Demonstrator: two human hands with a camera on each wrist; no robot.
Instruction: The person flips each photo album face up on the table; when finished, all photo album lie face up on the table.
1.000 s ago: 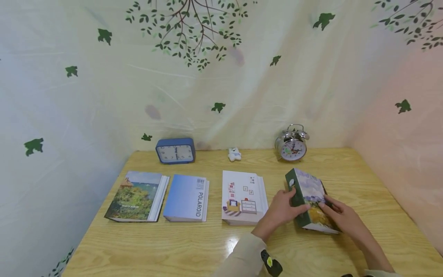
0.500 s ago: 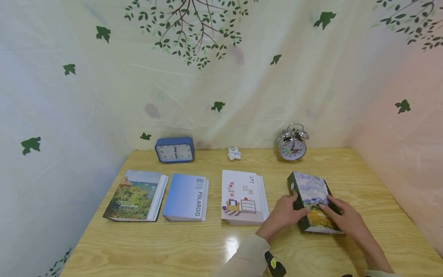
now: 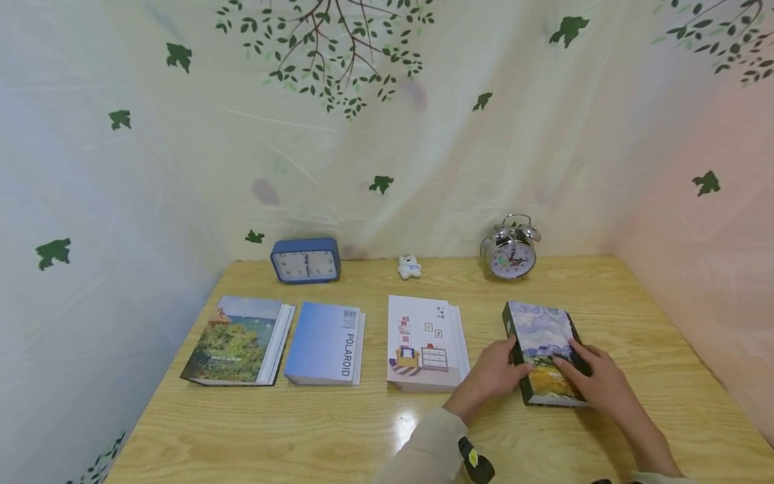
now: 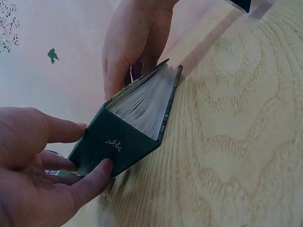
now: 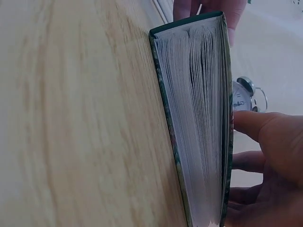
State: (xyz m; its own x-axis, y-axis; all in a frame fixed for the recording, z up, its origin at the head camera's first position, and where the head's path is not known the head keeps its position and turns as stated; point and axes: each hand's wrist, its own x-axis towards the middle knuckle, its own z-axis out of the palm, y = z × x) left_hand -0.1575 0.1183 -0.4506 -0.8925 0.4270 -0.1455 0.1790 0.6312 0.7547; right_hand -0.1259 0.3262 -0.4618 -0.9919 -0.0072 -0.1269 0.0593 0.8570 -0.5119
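Note:
A thick photo album with a painted cover of cloudy sky and golden field lies on the table at the right. My left hand holds its dark green spine, with the thumb at the cover's edge. From the other side my right hand grips the album, thumb on the front cover and fingers along the right edge. White page edges show in the right wrist view. To the left lies a white album with a drawn room, close to my left wrist.
A blue POLAROID album and a landscape photo album lie farther left. Along the back stand a blue clock, a small white bear figure and a silver alarm clock. A printed curtain hangs behind the table.
The painted album was tilted with its spine side showing more; it has come down flatter on the table. Both hands have stayed on it throughout.

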